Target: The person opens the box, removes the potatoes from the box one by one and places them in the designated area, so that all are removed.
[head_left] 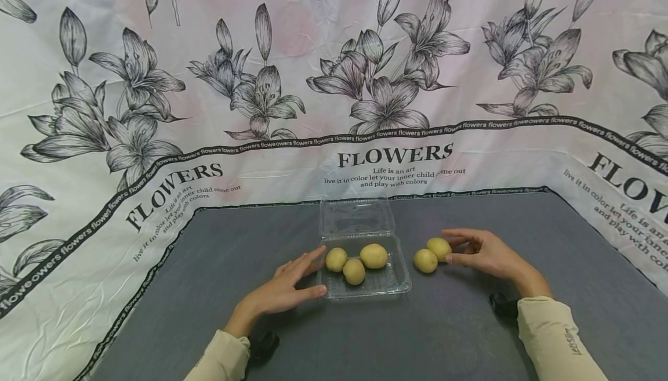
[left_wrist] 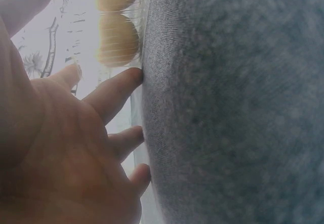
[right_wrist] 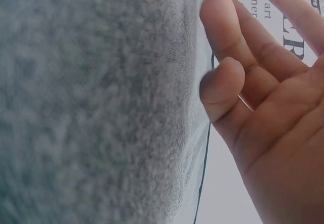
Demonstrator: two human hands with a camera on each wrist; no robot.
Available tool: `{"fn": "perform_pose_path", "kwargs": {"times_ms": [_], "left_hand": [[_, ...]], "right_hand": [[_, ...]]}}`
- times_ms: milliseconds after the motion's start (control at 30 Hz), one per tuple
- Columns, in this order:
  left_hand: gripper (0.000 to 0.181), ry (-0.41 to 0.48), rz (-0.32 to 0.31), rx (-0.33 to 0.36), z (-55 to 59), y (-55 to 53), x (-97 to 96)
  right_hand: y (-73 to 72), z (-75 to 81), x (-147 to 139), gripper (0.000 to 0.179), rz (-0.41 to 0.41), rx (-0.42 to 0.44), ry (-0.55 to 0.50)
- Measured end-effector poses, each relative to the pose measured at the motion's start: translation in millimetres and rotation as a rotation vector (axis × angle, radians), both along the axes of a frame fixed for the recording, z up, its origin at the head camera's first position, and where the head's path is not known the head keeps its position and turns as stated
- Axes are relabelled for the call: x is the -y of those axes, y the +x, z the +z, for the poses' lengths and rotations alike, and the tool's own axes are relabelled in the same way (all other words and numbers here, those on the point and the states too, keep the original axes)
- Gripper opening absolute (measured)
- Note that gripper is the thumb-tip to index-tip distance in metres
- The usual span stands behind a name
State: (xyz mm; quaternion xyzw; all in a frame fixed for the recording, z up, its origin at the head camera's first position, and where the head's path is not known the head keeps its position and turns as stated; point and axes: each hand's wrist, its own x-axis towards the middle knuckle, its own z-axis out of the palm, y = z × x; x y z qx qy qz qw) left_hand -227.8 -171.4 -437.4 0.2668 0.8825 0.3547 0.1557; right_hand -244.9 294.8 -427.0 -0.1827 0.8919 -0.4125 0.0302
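My left hand [head_left: 286,289], released, spreads beside the clear container [head_left: 388,286]; my right hand [head_left: 487,255] brackets one yellow round object [head_left: 437,248], though I cannot tell whether it grasps.

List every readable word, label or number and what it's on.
"FLOWERS": floral cloth, large print.
"Life is an art live it in color let your inner child come out and play with colors": same cloth, below.
"flowers", repeated: the cloth's black band.
Right sleeve and lower black edging: lettering too small to read.

On the table [head_left: 250,236], three potatoes [head_left: 354,271] in a container [head_left: 399,276], two others [head_left: 425,261] right of it
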Motion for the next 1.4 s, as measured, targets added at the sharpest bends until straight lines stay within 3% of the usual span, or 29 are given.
{"fn": "perform_pose_path", "kwargs": {"times_ms": [667,1400], "left_hand": [[0.081,0.006,-0.002,-0.003,-0.9,0.4,-0.3],[0.081,0.003,-0.004,0.009,-1.6,-1.1,0.9]], "right_hand": [[1.2,9.4,9,0.057,-0.145,-0.148,0.015],[5.6,25.8,44,0.051,-0.101,-0.239,-0.047]]}}
